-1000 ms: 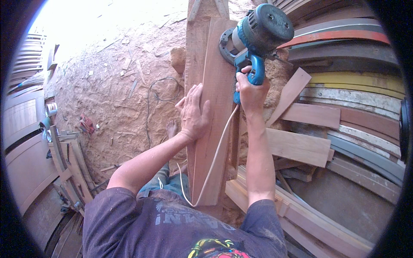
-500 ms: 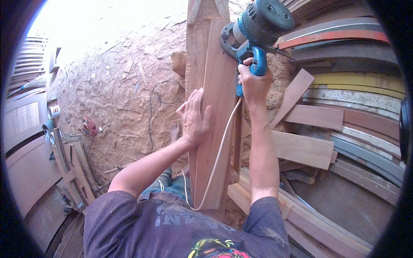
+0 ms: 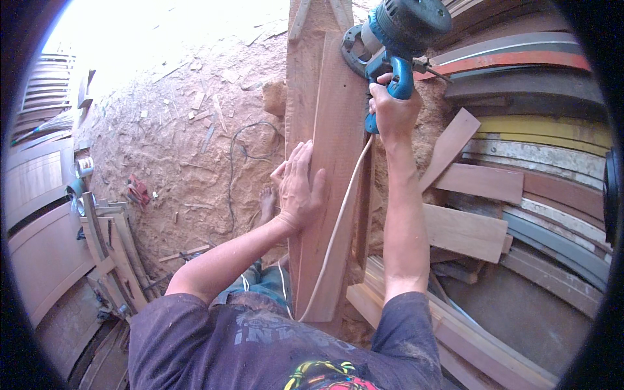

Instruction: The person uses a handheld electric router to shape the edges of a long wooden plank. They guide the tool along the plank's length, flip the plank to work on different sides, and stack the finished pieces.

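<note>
My right hand point(image 3: 395, 114) is wrapped round the blue handle of a router point(image 3: 406, 29) with a dark, round motor housing. The router's ring-shaped base sits at the right edge of a long reddish-brown wooden board point(image 3: 335, 130), toward its far end. A pale power cord point(image 3: 343, 214) runs from the handle back along the board toward my body. My left hand point(image 3: 300, 192) lies flat on the board's left part, fingers stretched forward and thumb apart. Whatever bit the router carries is hidden.
Under the board is a wooden bench point(image 3: 299, 84). Planks point(image 3: 468, 231) and painted boards point(image 3: 539, 130) are stacked on the right. Shavings cover the floor point(image 3: 188, 143) at left, with a dark cable point(image 3: 234, 162) on it. Door panels point(image 3: 45, 247) and offcuts point(image 3: 114, 253) stand far left.
The router, in my right hand, has shifted slightly up and right in the picture; the whole scene has also shifted a little right. My left hand stays flat on the board.
</note>
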`<state>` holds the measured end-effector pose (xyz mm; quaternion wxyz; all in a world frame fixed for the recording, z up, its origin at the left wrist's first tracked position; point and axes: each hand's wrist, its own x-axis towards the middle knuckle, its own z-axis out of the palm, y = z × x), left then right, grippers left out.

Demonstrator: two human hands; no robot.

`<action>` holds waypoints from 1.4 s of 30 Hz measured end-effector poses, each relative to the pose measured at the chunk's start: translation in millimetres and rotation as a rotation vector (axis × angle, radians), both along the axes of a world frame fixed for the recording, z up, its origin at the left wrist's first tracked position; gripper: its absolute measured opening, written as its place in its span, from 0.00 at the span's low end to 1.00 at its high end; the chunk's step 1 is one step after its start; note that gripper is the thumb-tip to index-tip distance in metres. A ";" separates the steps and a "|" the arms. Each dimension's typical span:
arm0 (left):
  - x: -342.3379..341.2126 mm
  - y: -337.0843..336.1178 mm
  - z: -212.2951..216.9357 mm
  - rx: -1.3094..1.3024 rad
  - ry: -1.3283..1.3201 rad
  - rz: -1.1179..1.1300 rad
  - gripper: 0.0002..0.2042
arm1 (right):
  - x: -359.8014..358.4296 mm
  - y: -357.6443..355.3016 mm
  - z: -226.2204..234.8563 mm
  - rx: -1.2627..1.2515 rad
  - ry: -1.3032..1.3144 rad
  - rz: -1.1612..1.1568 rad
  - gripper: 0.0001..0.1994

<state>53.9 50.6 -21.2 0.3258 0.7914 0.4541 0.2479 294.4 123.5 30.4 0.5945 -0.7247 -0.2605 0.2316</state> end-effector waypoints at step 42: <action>5.4 2.5 -18.5 0.056 -0.107 0.032 0.29 | -42.5 -153.9 54.8 -0.063 0.263 -0.275 0.11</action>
